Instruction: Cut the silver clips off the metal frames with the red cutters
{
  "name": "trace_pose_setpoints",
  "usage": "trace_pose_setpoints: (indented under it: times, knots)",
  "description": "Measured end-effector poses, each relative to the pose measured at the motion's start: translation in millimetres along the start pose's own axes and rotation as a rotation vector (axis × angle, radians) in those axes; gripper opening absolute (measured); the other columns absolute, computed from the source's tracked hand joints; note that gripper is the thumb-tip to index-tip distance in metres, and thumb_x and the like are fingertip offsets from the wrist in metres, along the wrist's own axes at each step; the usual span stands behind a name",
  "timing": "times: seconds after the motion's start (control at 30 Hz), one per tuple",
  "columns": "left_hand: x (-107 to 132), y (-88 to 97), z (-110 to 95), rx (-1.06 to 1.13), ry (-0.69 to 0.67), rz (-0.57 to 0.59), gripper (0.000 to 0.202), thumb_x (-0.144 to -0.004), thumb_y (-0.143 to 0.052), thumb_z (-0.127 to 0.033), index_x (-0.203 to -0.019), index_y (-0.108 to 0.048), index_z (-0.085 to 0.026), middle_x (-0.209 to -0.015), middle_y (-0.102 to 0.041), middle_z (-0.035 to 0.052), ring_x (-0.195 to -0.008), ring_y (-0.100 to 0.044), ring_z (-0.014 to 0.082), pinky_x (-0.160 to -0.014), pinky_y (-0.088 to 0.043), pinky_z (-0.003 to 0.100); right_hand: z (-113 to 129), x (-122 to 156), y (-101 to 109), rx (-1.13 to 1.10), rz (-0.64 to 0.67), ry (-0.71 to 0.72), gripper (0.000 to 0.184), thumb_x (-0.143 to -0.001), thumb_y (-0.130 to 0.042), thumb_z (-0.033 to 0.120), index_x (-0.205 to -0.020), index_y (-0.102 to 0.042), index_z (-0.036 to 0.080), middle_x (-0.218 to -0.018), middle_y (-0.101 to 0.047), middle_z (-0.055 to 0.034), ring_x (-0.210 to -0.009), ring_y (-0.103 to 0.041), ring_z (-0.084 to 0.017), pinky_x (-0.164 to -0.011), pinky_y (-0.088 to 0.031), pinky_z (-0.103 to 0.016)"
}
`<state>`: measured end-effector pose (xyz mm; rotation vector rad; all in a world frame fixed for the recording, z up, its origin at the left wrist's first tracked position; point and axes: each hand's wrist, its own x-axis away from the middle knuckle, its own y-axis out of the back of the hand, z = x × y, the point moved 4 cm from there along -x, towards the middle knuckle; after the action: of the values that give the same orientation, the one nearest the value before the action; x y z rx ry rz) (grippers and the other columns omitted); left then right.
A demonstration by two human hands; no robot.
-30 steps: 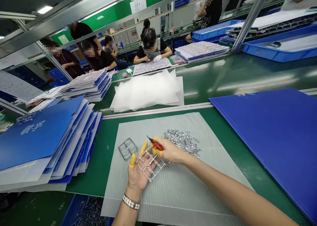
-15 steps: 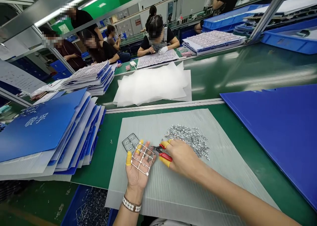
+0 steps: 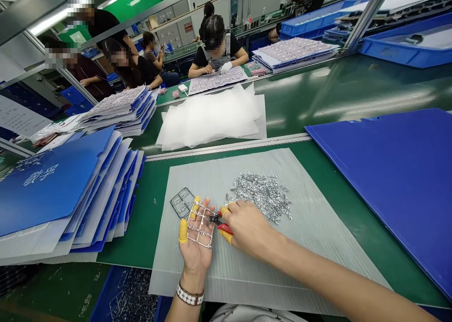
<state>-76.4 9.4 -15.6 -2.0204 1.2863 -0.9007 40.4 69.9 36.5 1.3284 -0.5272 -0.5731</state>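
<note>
Silver metal runner frame (image 3: 200,227), several twisted parts left on its rungs, lying across the open left hand (image 3: 196,249), fingers (image 3: 182,231) spread wide in yellow cots. Red-handled side cutters (image 3: 223,223) gripped in the curled fingers (image 3: 226,237) of the right hand (image 3: 249,228), steel tips at the frame's edge. Just beside, a second silver frame (image 3: 181,202), nearly bare, on a ribbed grey plastic sheet (image 3: 268,270). Beyond the hands, a loose heap of cut silver parts (image 3: 261,195). Underneath, a green bench (image 3: 141,232); to the left, stacked blue folders (image 3: 52,195).
</note>
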Motion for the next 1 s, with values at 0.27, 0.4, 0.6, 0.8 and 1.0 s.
trace_pose_setpoints:
  times: [0.27, 0.4, 0.6, 0.8, 1.0]
  knots:
    - [3.2, -4.4, 1.2, -0.095, -0.026, -0.024, 0.054, -0.082, -0.048, -0.052, -0.124, -0.056, -0.020, -0.133, -0.053, 0.0121, -0.115, -0.053, 0.0274, -0.083, -0.047, 0.033, 0.4, 0.4, 3.9, 0.030, -0.030, -0.009, 0.027, -0.080, -0.060, 0.041, -0.087, -0.063, 0.015, -0.080, -0.063, -0.0097, -0.080, -0.059, -0.026, -0.067, -0.039, -0.035]
    - [4.1, -4.1, 1.9, -0.139, -0.039, -0.033, 0.054, -0.081, -0.050, -0.051, -0.125, -0.056, -0.020, -0.134, -0.052, 0.0122, -0.116, -0.052, 0.0275, -0.084, -0.046, 0.033, 1.7, -0.7, 2.4, 0.063, -0.052, 0.017, 0.025, -0.080, -0.060, 0.039, -0.085, -0.063, 0.015, -0.077, -0.062, -0.0097, -0.077, -0.059, -0.027, -0.065, -0.039, -0.035]
    - [3.5, 1.3, 3.5, -0.136, -0.041, -0.041, 0.051, -0.082, -0.051, -0.048, -0.124, -0.056, -0.020, -0.132, -0.054, 0.0120, -0.117, -0.052, 0.0271, -0.085, -0.047, 0.033, 5.1, -5.2, 0.0, 0.100, -0.026, 0.060, 0.016, -0.079, -0.060, 0.029, -0.082, -0.063, 0.014, -0.073, -0.063, -0.0113, -0.071, -0.061, -0.025, -0.061, -0.038, -0.033]
    - [1.3, 0.6, -5.1, -0.097, -0.061, -0.067, 0.054, -0.081, -0.049, -0.053, -0.123, -0.057, -0.019, -0.134, -0.052, 0.0132, -0.118, -0.050, 0.0288, -0.087, -0.047, 0.035, 7.7, -4.1, 3.0, 0.088, -0.029, 0.056, 0.016, -0.082, -0.059, 0.029, -0.083, -0.063, 0.014, -0.074, -0.063, -0.0108, -0.073, -0.060, -0.024, -0.062, -0.037, -0.033]
    - [-1.8, -0.7, -8.6, -0.044, -0.074, -0.095, 0.056, -0.084, -0.041, -0.056, -0.123, -0.056, -0.019, -0.133, -0.052, 0.0142, -0.114, -0.053, 0.0296, -0.089, -0.046, 0.042, 20.4, 5.6, 4.3, 0.063, 0.002, 0.059, 0.026, -0.078, -0.062, 0.039, -0.086, -0.064, 0.014, -0.078, -0.063, -0.0104, -0.077, -0.059, -0.027, -0.066, -0.040, -0.036]
